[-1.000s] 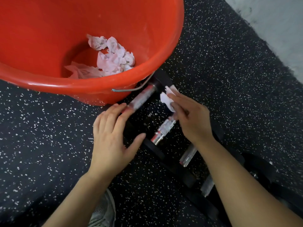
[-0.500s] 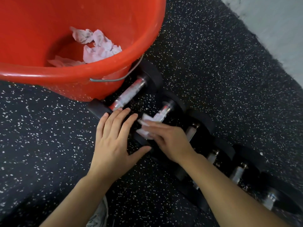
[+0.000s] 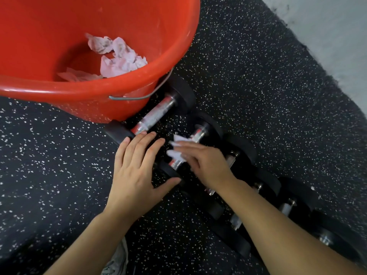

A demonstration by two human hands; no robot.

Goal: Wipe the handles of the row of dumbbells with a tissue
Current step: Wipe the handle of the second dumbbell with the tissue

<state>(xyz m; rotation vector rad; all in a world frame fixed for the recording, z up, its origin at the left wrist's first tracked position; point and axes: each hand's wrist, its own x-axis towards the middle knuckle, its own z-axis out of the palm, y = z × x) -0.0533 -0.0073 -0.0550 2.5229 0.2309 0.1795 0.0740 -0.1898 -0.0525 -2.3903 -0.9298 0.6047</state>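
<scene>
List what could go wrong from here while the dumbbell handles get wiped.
The right hand presses a small tissue on the second dumbbell's handle; thin paper like that may tear or shed bits on the metal. The left hand rests by the near weight ends, so a rolling dumbbell could pinch its fingers. The red bucket touches the first dumbbell and could get nudged.
</scene>
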